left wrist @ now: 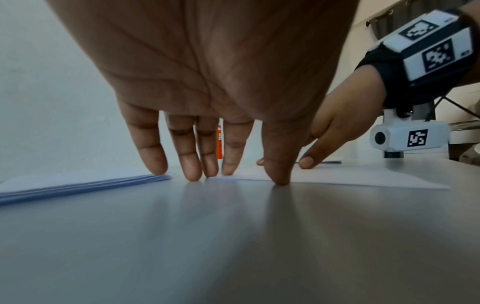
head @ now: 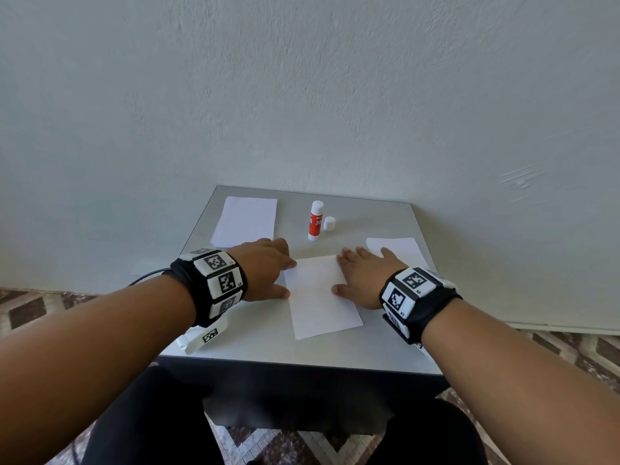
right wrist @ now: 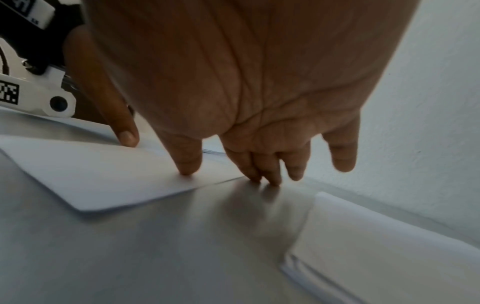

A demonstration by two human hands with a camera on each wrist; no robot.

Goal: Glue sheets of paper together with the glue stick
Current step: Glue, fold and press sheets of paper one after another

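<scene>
The middle sheet (head: 322, 297) lies at the table's (head: 302, 350) centre, both flat, straight-fingered hands on its edges: left hand (head: 268, 268) at 9 o'clock, right hand (head: 364, 280) at 3. Best to press evenly outward. The uncapped glue stick (head: 315, 220) stands at 12, its cap (head: 329, 224) beside it.

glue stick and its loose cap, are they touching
Apart. The head view shows a narrow strip of grey table between the upright glue stick and the white cap standing to its right.
</scene>
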